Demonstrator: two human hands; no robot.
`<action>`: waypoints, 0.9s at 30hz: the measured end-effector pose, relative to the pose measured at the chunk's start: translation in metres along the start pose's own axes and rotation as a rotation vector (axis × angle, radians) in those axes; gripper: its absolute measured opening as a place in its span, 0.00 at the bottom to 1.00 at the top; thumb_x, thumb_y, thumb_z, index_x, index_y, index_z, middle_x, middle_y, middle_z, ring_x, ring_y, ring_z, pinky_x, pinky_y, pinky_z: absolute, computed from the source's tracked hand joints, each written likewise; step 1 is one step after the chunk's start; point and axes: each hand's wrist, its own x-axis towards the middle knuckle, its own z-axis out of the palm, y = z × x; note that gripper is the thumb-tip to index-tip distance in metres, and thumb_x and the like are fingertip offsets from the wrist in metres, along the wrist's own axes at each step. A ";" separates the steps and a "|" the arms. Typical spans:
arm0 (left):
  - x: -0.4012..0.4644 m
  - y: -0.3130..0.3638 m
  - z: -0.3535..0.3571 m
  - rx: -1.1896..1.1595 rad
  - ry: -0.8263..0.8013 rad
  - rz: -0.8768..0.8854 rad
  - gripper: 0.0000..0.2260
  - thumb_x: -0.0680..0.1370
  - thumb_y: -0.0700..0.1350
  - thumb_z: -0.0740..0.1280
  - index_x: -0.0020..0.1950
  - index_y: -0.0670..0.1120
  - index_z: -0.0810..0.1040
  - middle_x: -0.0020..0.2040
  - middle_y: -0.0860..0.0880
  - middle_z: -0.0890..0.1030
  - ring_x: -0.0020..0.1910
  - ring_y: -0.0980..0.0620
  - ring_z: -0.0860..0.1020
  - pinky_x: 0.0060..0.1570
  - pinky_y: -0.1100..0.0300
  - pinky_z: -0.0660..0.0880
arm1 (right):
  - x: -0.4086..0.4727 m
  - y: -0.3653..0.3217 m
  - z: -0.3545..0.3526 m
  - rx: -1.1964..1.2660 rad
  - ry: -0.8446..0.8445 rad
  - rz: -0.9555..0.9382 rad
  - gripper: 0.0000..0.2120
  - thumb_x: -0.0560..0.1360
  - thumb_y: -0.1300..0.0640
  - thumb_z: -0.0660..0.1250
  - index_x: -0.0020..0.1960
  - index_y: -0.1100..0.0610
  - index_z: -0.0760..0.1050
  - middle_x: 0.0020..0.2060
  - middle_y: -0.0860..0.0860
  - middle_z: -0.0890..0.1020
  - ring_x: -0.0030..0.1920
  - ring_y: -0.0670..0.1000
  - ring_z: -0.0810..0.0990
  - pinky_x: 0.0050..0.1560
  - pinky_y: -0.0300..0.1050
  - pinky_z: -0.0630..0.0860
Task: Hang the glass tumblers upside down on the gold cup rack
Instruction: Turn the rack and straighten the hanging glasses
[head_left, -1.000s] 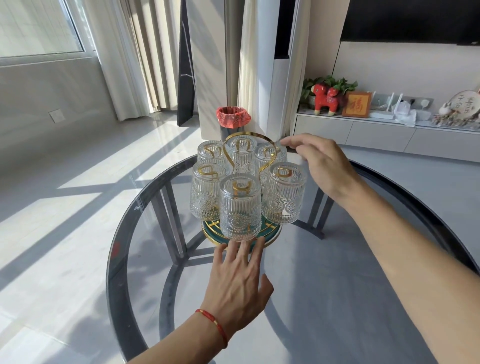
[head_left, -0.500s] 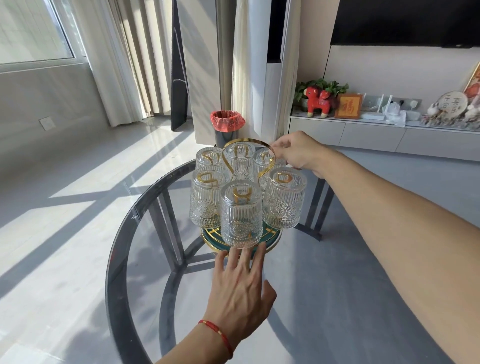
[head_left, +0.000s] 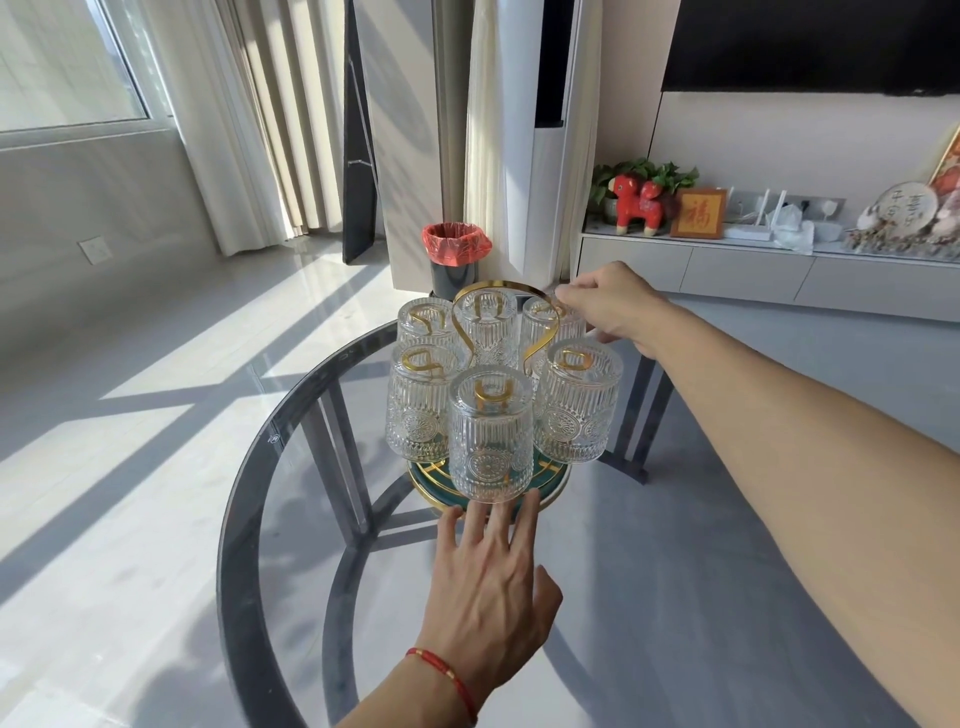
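Rack (head_left: 488, 480) stands on round glass surface (head_left: 270, 519), just past centre. Six tumblers hang upside down on its gold pegs: front tumbler (head_left: 491, 434), left tumbler (head_left: 418, 402), right tumbler (head_left: 576, 402), three rear tumblers (head_left: 485, 327) in a row behind. Gold loop handle (head_left: 498, 285) rises from the middle.

Left hand (head_left: 488, 592): flat, fingers (head_left: 475, 525) straight and spread, tips at the rack's green-and-gold base rim below the front tumbler; grips nothing. Red cord on wrist.

Right hand (head_left: 610, 306): reaches over from the right, fingers curled, pinching the handle's right upper side beside the rear right tumbler.

Background: bin (head_left: 456, 260) with red liner, on the floor.
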 end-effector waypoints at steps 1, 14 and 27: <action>0.000 0.000 0.000 0.001 -0.003 0.001 0.31 0.74 0.53 0.63 0.76 0.44 0.70 0.69 0.44 0.75 0.66 0.41 0.72 0.64 0.42 0.72 | 0.000 0.000 0.001 0.006 -0.017 0.007 0.24 0.78 0.43 0.68 0.58 0.64 0.82 0.46 0.55 0.81 0.46 0.54 0.79 0.48 0.55 0.83; 0.000 0.000 0.000 -0.008 0.004 0.002 0.31 0.74 0.53 0.63 0.77 0.44 0.69 0.70 0.44 0.75 0.67 0.40 0.72 0.65 0.41 0.71 | 0.002 0.000 0.000 -0.018 -0.093 0.060 0.25 0.74 0.38 0.73 0.56 0.60 0.83 0.57 0.58 0.84 0.47 0.51 0.81 0.38 0.45 0.80; -0.001 -0.001 0.000 -0.021 0.026 0.004 0.31 0.73 0.53 0.66 0.75 0.44 0.71 0.67 0.44 0.77 0.64 0.41 0.74 0.63 0.42 0.73 | 0.002 -0.001 0.000 0.000 -0.093 0.041 0.24 0.75 0.43 0.73 0.56 0.64 0.83 0.47 0.55 0.81 0.46 0.52 0.79 0.42 0.48 0.82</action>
